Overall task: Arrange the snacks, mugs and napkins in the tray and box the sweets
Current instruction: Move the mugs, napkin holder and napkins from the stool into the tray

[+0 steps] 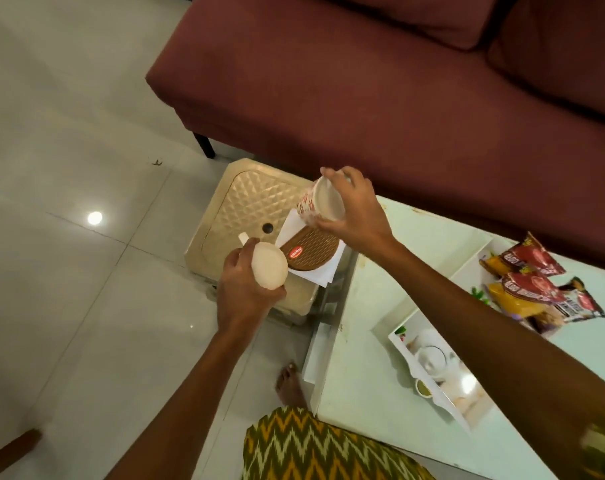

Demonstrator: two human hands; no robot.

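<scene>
Tiled floor [69, 133], beige stool [245, 202]. Left hand [245, 292] grips white mug [269, 268], right hand [356, 213] grips floral mug [320, 206]. Napkins [294, 223] lie under both hands. Snack packets [536, 282] look laid on the tray [467, 268], well right of the right hand. Judging: 2 mugs, napkins, sweets pending.

I find open room over the far-left top of the stool [245, 202]; a brown box [311, 251] on napkins [293, 221] blocks its near-right corner, sofa [363, 98] looming behind it.
</scene>
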